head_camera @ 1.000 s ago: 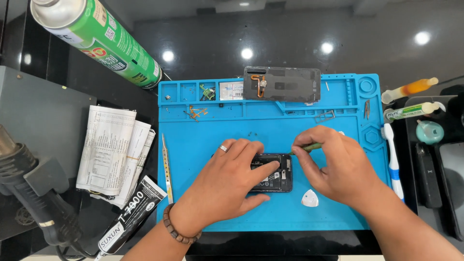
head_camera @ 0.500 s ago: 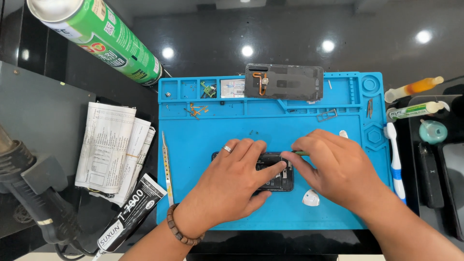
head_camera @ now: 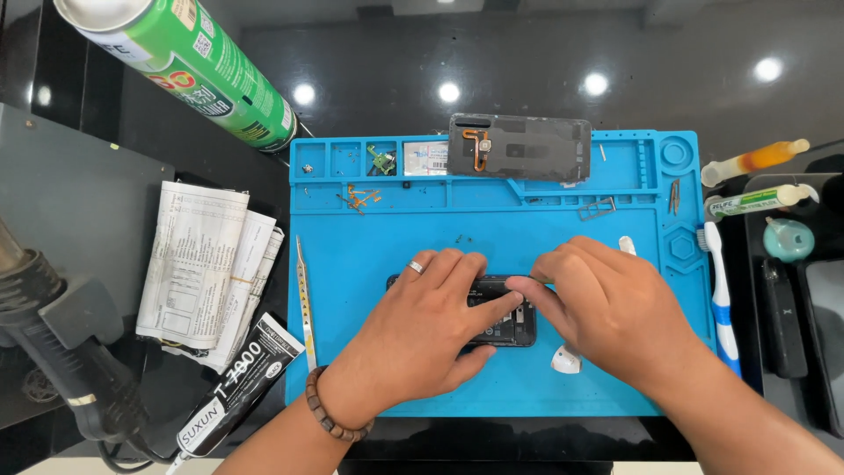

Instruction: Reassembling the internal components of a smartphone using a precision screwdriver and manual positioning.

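An opened black phone (head_camera: 505, 327) lies flat on the blue work mat (head_camera: 387, 255), its insides facing up. My left hand (head_camera: 422, 330), with a ring and a bead bracelet, lies over the phone's left half and presses it down. My right hand (head_camera: 607, 303) covers the phone's right end, fingertips pinched at its top edge beside my left forefinger. Whatever the right fingers pinch is hidden. A white triangular pick (head_camera: 567, 359) lies on the mat just under my right hand.
The phone's back cover (head_camera: 519, 148) rests on the mat's far edge beside small parts trays. Metal tweezers (head_camera: 304, 295) lie along the mat's left side. A green spray can (head_camera: 198, 66), folded papers (head_camera: 202, 273), glue tube (head_camera: 233, 387) and heat gun (head_camera: 53, 343) sit left; a toothbrush (head_camera: 719, 290) and bottles right.
My right hand has slid left over the phone's right end, covering a thin green-tipped tool it held a second ago. My left hand stayed on the phone.
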